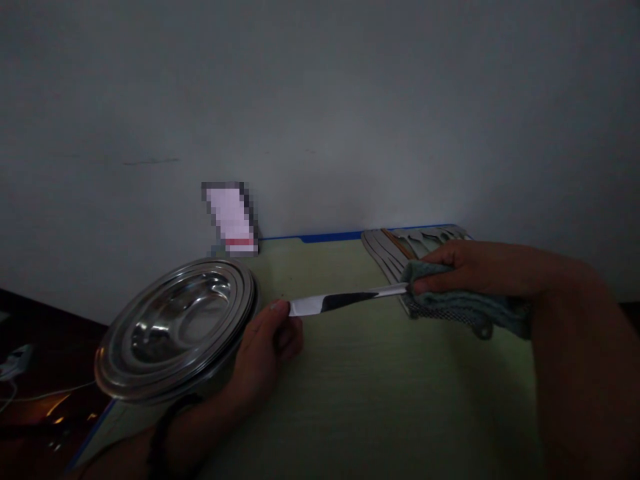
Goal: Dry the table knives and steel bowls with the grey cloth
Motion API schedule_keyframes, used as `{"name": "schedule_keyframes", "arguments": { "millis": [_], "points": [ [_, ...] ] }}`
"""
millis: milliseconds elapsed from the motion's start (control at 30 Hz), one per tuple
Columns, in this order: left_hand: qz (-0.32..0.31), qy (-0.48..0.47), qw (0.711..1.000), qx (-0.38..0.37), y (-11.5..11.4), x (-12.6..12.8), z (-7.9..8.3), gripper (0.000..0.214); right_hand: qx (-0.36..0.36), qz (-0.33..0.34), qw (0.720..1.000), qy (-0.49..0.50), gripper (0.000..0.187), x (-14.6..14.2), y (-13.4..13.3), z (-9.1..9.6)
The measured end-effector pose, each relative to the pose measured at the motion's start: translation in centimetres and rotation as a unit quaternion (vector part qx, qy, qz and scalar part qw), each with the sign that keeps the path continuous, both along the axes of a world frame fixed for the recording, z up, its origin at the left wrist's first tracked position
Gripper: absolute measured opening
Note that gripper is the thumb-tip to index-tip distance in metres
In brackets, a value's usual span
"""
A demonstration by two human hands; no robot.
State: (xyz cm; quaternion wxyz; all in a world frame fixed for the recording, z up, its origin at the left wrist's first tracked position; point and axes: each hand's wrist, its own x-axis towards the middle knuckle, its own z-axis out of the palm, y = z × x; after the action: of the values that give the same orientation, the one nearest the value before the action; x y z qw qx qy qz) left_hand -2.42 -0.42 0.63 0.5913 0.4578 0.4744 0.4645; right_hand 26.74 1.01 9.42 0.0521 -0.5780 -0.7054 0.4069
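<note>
Right hand [465,267] closed on a cloth [465,310] wrapped round a table knife [345,301], whose opposite end is pinched by the left hand [265,347]; long axis runs left–right.

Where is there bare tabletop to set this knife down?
The widest bare patch of table is in front, below the knife, between the left hand and the right forearm. A smaller one is behind the knife, between the steel plates and the row of cutlery. The left is crowded by the plates, the back right by the cutlery and the cloth in the right hand.
</note>
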Motion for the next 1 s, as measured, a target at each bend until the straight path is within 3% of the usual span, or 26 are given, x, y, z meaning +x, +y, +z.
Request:
{"name": "schedule_keyframes", "arguments": {
  "millis": [167, 400, 567, 667, 833, 1000],
  "points": [
    [-0.037, 0.053, 0.997, 0.039, -0.6, -0.1, 0.2, 0.036, 0.005, 0.041, 0.998, -0.047, 0.041, -1.3, 0.5, 0.0],
    [-0.136, 0.148, 0.972, 0.122, -1.4, -1.2, -0.6, 0.039, 0.034, 0.171, 0.984, -0.045, 0.039, -7.2, 0.6, -0.1],
    [-0.190, 0.193, 0.953, 0.133, -1.4, -1.3, 0.0, 0.038, 0.038, 0.233, 0.971, -0.045, 0.040, -9.7, 0.8, -0.8],
    [-0.161, 0.182, 0.967, 0.076, -1.1, -1.0, 0.4, 0.039, 0.033, 0.219, 0.975, -0.034, 0.041, -8.8, 1.1, -1.0],
    [-0.091, 0.092, 0.992, -0.006, -0.3, -0.7, 0.2, 0.040, 0.012, 0.124, 0.992, -0.037, 0.045, -4.4, 1.3, -1.0],
    [-0.097, 0.040, 0.994, -0.030, -0.1, -0.5, -0.4, 0.040, -0.018, 0.037, 0.999, -0.007, 0.045, -0.7, 1.0, -1.4]
  ]
}}
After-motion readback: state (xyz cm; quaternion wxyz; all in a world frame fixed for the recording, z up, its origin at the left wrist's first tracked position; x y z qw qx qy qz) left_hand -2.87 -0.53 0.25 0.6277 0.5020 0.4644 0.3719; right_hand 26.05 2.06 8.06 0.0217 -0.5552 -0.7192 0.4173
